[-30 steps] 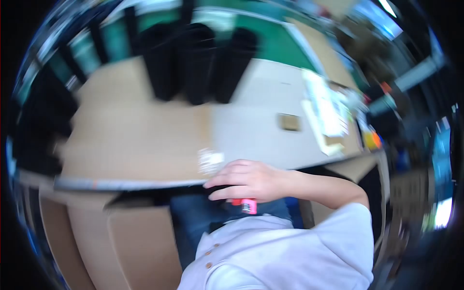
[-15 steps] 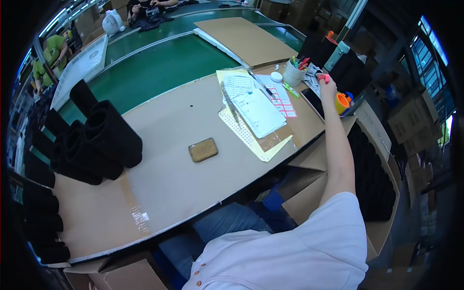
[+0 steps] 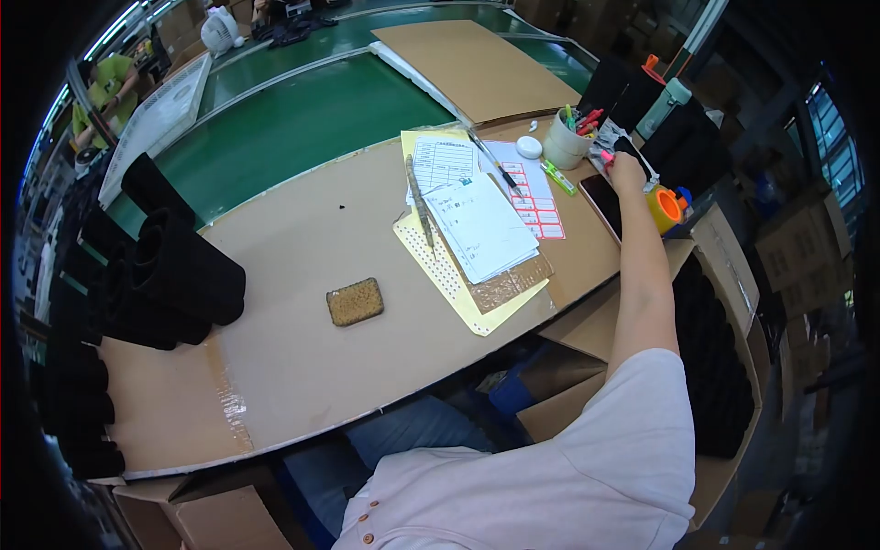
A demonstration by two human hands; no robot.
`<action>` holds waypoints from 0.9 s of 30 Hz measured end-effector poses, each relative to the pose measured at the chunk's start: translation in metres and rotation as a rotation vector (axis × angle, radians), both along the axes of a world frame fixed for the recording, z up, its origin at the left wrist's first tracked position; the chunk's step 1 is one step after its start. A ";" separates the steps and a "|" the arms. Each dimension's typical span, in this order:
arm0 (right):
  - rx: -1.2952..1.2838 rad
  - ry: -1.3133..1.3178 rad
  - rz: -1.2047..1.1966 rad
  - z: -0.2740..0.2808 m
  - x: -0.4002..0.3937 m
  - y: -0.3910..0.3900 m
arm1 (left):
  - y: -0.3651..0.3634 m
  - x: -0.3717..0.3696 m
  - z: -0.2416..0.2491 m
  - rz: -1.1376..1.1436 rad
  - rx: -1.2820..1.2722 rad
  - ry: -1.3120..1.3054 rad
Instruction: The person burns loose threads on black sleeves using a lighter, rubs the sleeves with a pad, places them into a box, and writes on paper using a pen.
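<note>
My right hand (image 3: 627, 174) reaches out to the far right end of the table, fingers closed around a small pink object (image 3: 608, 159) whose kind I cannot make out. Just beyond it lies a crumpled grey-white cloth (image 3: 609, 137). A dark phone (image 3: 600, 203) lies beside the wrist, and an orange-and-yellow tape roll (image 3: 666, 209) stands to its right. To the left of the hand is a white cup (image 3: 566, 147) full of pens and markers, with a green highlighter (image 3: 559, 178) lying in front. My left hand is out of view.
Papers (image 3: 481, 225) and a brown sponge-like block (image 3: 356, 302) lie on the table (image 3: 293, 367). Black foam-like tubes (image 3: 192, 266) stand at left. A cardboard sheet (image 3: 477, 69) rests over the green conveyor (image 3: 302, 137). An open carton (image 3: 733, 238) holds black pieces. A co-worker (image 3: 110, 87) is at far left.
The camera view has shifted, so the table items sit slightly further left. My right hand stays at the cloth, with the pink object still in its fingers.
</note>
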State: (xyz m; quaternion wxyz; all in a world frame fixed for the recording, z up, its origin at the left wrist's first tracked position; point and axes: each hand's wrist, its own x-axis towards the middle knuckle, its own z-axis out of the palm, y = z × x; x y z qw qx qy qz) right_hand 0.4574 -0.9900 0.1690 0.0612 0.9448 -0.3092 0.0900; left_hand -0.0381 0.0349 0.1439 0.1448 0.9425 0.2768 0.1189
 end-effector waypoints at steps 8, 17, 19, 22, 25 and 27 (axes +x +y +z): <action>0.210 -0.284 0.131 0.000 -0.004 -0.014 | -0.030 0.019 -0.008 -0.103 0.240 -0.364; 0.296 -0.174 0.215 -0.012 0.016 0.013 | -0.037 -0.014 -0.027 -0.112 0.331 -0.376; 0.277 -0.226 0.220 -0.017 0.012 0.012 | -0.052 -0.016 -0.021 -0.090 0.239 -0.384; 0.305 -0.465 0.210 -0.029 0.007 -0.002 | -0.076 -0.008 -0.006 -0.059 0.235 -0.372; 0.244 -0.625 0.263 -0.035 0.008 -0.036 | -0.160 0.019 0.051 0.187 -0.050 -0.162; 0.287 -0.928 0.384 -0.011 0.002 -0.033 | -0.191 0.046 0.052 0.245 0.050 -0.341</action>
